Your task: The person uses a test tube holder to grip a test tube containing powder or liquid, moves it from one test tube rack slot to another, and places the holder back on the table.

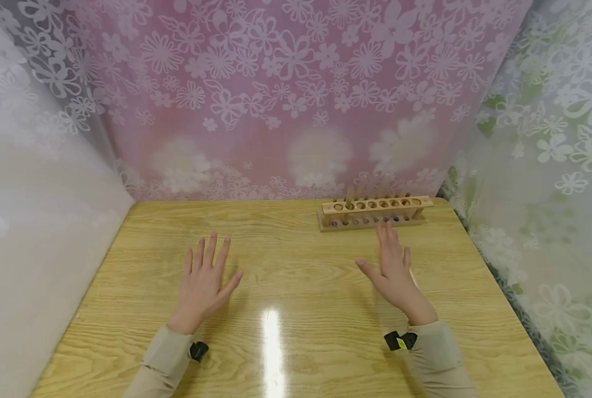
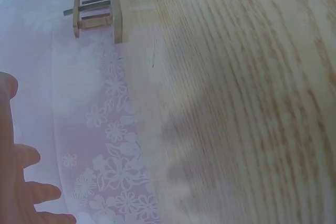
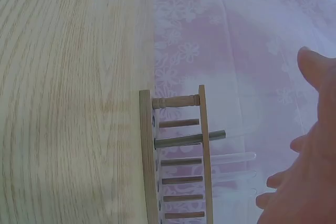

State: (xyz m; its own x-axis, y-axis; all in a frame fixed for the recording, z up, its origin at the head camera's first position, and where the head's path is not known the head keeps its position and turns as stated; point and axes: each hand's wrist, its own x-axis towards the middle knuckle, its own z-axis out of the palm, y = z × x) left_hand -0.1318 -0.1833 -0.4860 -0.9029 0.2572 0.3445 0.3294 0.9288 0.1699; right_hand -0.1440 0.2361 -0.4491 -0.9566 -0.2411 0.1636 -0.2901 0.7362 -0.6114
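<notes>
One tube rack (image 1: 377,208), fingers straight before it

Bench (image 1: 286,260) spreads broadly leftward and nearward of the rack. Its back edge lies just behind the rack, its right edge near the rack's right end.

Right hand (image 1: 394,276) in front of the rack, back of hand up, fingers extended, thumb splayed wide, grasping nothing. In head view its fingertips overlap the rack's lower board; touching or not, cannot tell. Left hand (image 1: 201,293) left of the rack and nearer, well apart from it; fingers fanned wide, holding nothing.

Toward the rack's left end, one dark rod (image 3: 181,140) pokes above the top board, slightly tilted. Clear tubes (image 3: 236,157) to its right. Pegs (image 3: 182,180) line the rack's back.

Pink flowered curtain (image 1: 256,83) hangs just behind the rack.
</notes>
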